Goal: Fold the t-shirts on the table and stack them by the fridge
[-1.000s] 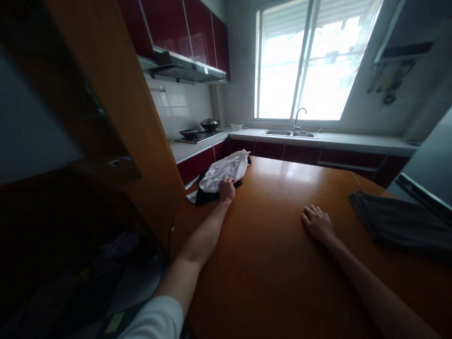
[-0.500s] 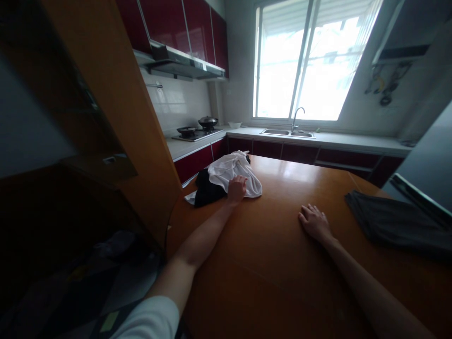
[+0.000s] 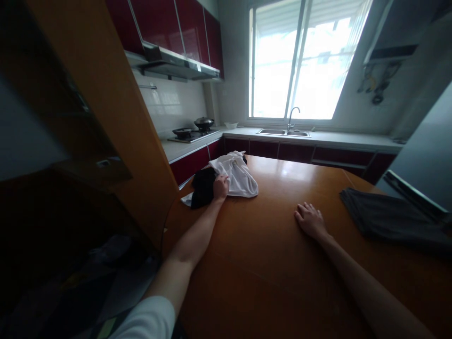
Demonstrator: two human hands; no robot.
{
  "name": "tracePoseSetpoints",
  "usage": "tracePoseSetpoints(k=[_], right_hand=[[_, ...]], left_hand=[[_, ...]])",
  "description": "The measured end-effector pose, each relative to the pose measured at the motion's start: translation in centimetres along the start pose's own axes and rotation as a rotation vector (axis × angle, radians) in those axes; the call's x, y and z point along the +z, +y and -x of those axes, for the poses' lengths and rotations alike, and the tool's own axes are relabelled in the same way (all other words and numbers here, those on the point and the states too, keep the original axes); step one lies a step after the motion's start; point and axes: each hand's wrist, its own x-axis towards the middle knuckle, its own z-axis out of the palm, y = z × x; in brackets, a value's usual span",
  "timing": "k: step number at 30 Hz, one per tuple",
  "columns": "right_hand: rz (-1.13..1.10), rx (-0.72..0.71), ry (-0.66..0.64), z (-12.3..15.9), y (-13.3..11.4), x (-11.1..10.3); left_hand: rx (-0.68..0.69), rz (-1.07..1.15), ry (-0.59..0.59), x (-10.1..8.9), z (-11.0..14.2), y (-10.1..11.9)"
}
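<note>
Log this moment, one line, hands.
left hand: at crumpled white cloth and black cloth | right hand: on brown wooden table | folded dark cloth: table's right

Brown wooden table (image 3: 261, 245), glossy, rounded edge. Rumpled white cloth (image 3: 242, 181) partly over black cloth (image 3: 203, 186) at 11 o'clock; folded dark cloth (image 3: 391, 216) at 2 o'clock; right hand (image 3: 310, 222) resting near middle.

The one view comes from the person's head, looking forward and down over a wooden table (image 3: 261, 263), its near part close below. The left hand (image 3: 221, 187) and right hand (image 3: 310, 220) fall at middle distance. The camera faces a counter (image 3: 353, 137) and a window (image 3: 293, 66) farther off, with a tall wooden panel (image 3: 139, 132) slanting down the left side.
</note>
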Motion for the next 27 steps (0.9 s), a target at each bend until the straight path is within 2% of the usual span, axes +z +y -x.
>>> tracePoseSetpoints(k=[3,6,8,11,14,17,20,24,27], right_hand=[[0.0,-0.001,0.005,0.0,0.0,0.2],[-0.004,-0.004,0.021,-0.1,0.2,0.5],[-0.015,-0.013,0.046,-0.1,0.4,0.6],[-0.063,-0.046,0.139,0.0,0.3,0.6],[-0.17,-0.175,0.26,0.5,-1.3,0.4],[-0.259,-0.411,0.247,1.2,-5.4,0.1],[-0.256,-0.568,0.137,0.9,-11.4,-0.3],[-0.246,-0.583,0.05,-1.4,-19.4,-0.4],[-0.205,-0.577,-0.047,-3.1,-22.8,0.4]], left_hand=[[0.179,0.102,-0.038,1.0,0.4,2.0],[0.419,0.205,-0.217,2.3,1.7,3.9],[0.512,0.234,-0.324,2.9,2.5,5.0],[0.459,0.204,-0.304,2.8,2.7,5.4],[0.245,0.11,-0.155,1.8,1.9,3.9],[0.024,-0.002,-0.076,1.0,1.1,1.2],[-0.084,-0.079,-0.125,1.0,0.9,-1.4],[-0.107,-0.132,-0.227,1.6,0.5,-3.1],[-0.113,-0.158,-0.274,1.9,0.1,-3.8]])
